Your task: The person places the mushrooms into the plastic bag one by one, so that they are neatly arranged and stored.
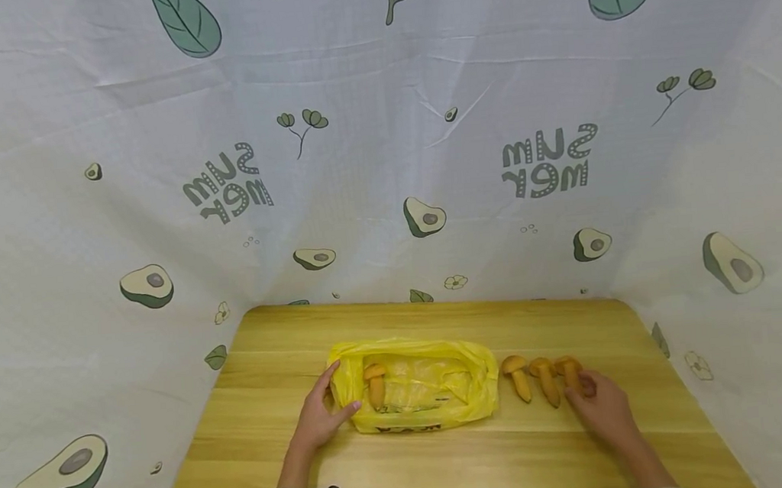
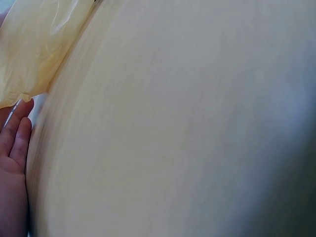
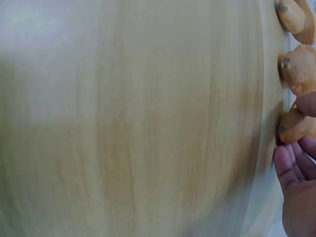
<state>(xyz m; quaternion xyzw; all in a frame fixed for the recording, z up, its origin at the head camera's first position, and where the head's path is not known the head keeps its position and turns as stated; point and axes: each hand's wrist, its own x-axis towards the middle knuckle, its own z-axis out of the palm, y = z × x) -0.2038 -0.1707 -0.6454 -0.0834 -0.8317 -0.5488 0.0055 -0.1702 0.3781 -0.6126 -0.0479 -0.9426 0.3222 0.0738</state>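
A yellow plastic bag (image 1: 418, 418) lies on its side of the table with its mouth facing up, and one orange-brown mushroom (image 1: 376, 387) lies inside at the left. My left hand (image 1: 318, 418) rests against the bag's left end, thumb and fingers spread wide along its rim. In the left wrist view, straight fingers (image 2: 20, 138) touch the bag's lower edge (image 2: 37, 54). To the right of the bag, three mushrooms lie side by side. My right hand (image 1: 604, 407) pinches the stem of the rightmost mushroom (image 1: 569, 369) between thumb and fingers; its stem end (image 3: 291, 127) shows in the right wrist view.
The other two mushrooms, a left one (image 1: 515, 376) and a middle one (image 1: 545, 381), lie between the bag and my right hand. All stand on a wooden table (image 1: 450, 469). A white cloth (image 1: 371, 161) printed with avocados and leaves hangs behind and at both sides.
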